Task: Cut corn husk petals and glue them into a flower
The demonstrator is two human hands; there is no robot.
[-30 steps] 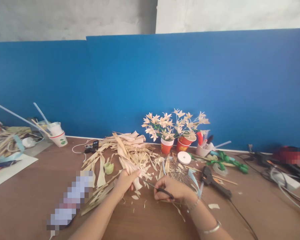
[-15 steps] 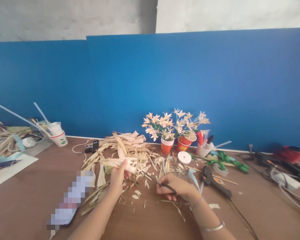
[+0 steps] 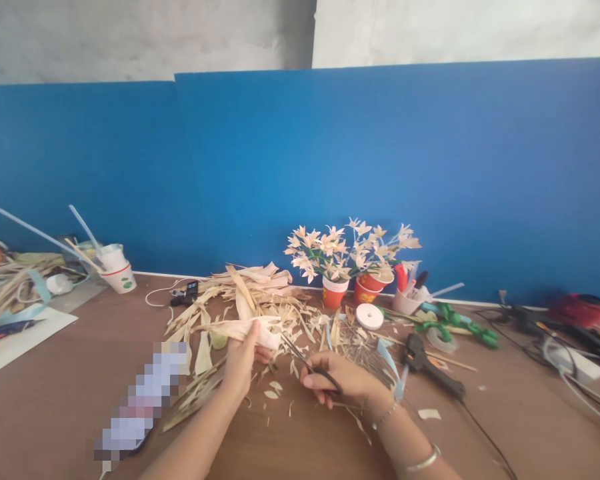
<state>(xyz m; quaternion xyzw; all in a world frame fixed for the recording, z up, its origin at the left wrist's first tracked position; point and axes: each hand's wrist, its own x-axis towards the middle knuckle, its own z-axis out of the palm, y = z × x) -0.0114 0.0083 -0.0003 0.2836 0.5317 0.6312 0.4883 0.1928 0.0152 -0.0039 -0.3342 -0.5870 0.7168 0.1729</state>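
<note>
My left hand (image 3: 243,357) pinches a pale, dry corn husk (image 3: 240,328) over the scrap-strewn table. My right hand (image 3: 330,379) grips dark-handled scissors (image 3: 324,375), its fingers in the loops. The scissors' blades point up and left, with their tips at the right end of the husk; whether they touch it I cannot tell. Behind my left hand lies a heap of dried husks (image 3: 260,277). Small cut pieces (image 3: 275,387) are scattered below and between my hands.
Pale husk flowers (image 3: 330,243) stand in red paper cups (image 3: 334,293) at the back. A white tape roll (image 3: 369,317), a black glue gun (image 3: 433,367) with its cord and green-wrapped stems (image 3: 450,317) lie to the right. At left are a blurred-out phone (image 3: 143,403) and a white cup (image 3: 119,277).
My right hand has moved left and slightly down with the scissors, bringing the blades to the husk's end. My left hand has shifted slightly right with the husk.
</note>
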